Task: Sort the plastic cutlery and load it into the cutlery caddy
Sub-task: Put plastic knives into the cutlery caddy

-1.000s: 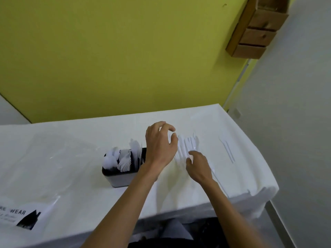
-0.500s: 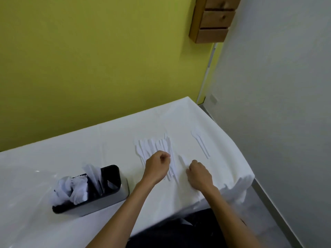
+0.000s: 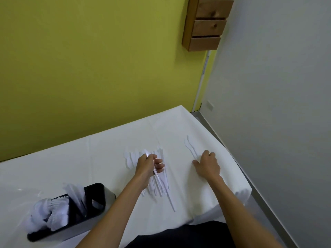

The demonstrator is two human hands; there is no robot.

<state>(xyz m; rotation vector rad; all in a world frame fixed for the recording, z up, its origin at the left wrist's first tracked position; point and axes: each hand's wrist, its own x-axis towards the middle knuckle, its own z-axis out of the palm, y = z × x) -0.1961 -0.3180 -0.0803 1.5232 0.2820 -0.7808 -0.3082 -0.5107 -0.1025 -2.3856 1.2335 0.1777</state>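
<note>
A row of white plastic knives [image 3: 132, 159] lies on the white tablecloth at the table's middle. My left hand [image 3: 149, 165] is curled over this row and holds one white piece, whose handle sticks out below the fingers. Two more white knives [image 3: 190, 146] lie apart to the right. My right hand [image 3: 207, 164] rests on the cloth beside their handles, fingers bent down onto them. The black cutlery caddy [image 3: 97, 208] stands at the near left, with white forks, spoons and knives [image 3: 53, 210] standing in its compartments.
The white-covered table [image 3: 89, 158] ends at a right edge near the grey wall [image 3: 277, 104]. A yellow wall rises behind it. A small wooden drawer unit [image 3: 207, 24] hangs high on the wall at the right.
My right hand has moved right from the middle pile to the two separate knives. My left hand has closed round a piece from the pile. The view has shifted, so the caddy now sits lower left.
</note>
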